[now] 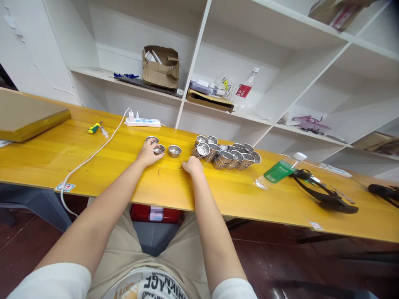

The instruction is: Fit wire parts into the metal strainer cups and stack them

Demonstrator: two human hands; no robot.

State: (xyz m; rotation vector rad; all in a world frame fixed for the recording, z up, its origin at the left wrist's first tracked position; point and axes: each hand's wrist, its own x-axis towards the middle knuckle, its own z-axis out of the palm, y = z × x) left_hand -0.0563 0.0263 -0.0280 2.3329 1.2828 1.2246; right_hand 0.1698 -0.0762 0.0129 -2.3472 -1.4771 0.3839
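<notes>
My left hand (149,155) has its thumb and fingers curled around a small metal strainer cup (159,148) on the table. Behind that hand sits another strainer cup (151,139), partly covered by the fingers. A third strainer cup (175,151) stands upright between my two hands, touched by neither. My right hand (193,166) is closed in a pinch low over the table; whatever is between its fingertips is too small to make out. A thin curved wire or strand (160,169) lies left of it. Just beyond this hand are stacked perforated strainer cups (225,157), several in number.
On the right lie a bottle with a green label (279,171) and a black headset-like strap (324,194). A white power strip (142,121), a cable (102,146) and a screwdriver (94,128) are at the left. White shelves (195,54) rise behind the table.
</notes>
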